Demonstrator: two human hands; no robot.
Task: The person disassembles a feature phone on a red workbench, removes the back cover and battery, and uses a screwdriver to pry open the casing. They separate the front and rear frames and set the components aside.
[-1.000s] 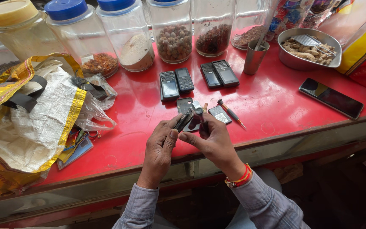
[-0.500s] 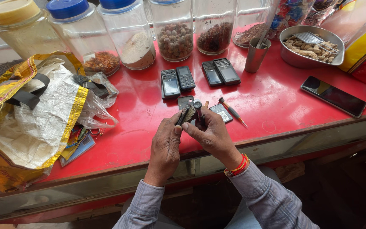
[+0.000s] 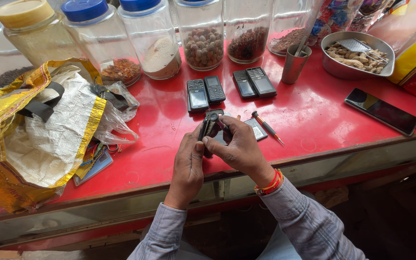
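Both my hands meet over the red counter (image 3: 314, 120), holding a small black keypad phone (image 3: 208, 124) on edge between them. My left hand (image 3: 188, 161) grips it from the left, thumb on its side. My right hand (image 3: 237, 147) wraps it from the right, fingers over its top end. A flat grey battery (image 3: 257, 129) lies on the counter just right of my right hand, beside a small screwdriver (image 3: 266, 127). Two pairs of black keypad phones (image 3: 206, 91) (image 3: 253, 83) lie face up behind my hands.
A yellow and white woven bag (image 3: 39, 135) with crumpled plastic fills the left. Glass jars (image 3: 203, 33) of dried goods line the back. A metal cup (image 3: 294, 65), a steel bowl (image 3: 357, 70) of roots and a black smartphone (image 3: 382, 110) lie at right.
My hands have drawn closer together around the phone and turned it more on edge. The view has shifted slightly; the things on the counter have not moved.
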